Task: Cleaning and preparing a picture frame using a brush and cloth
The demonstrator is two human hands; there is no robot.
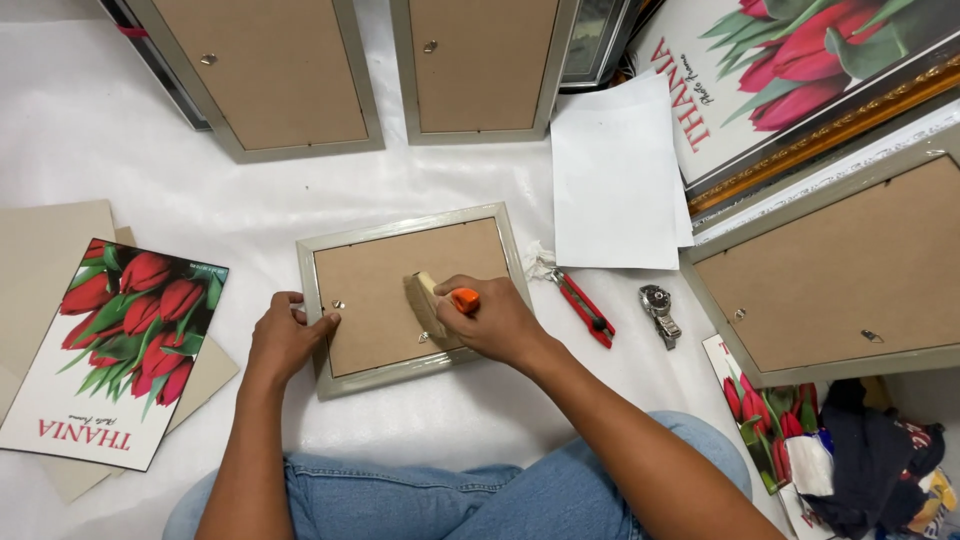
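Hands work over a small picture frame [345,375] that lies face down on the white counter [200,200], just ahead of the person's jeans-clad knees. The left hand [285,340] rests on the frame's left edge, fingers curled loosely over the pale moulding and closed on nothing. The right hand [495,320] is clamped on an orange-handled tool [440,300], whose pale head presses against the brown backing board [385,290] near the middle; it may be a small brush or roller, though the grip hides most of it. Just right of the frame lie a red utility knife [585,308] and a wristwatch [658,312], with white paper sheets [615,180] beyond them. A tulip print [110,350] sits well to the left on beige boards. Two larger frames [290,150], also face down, lie at the far edge.
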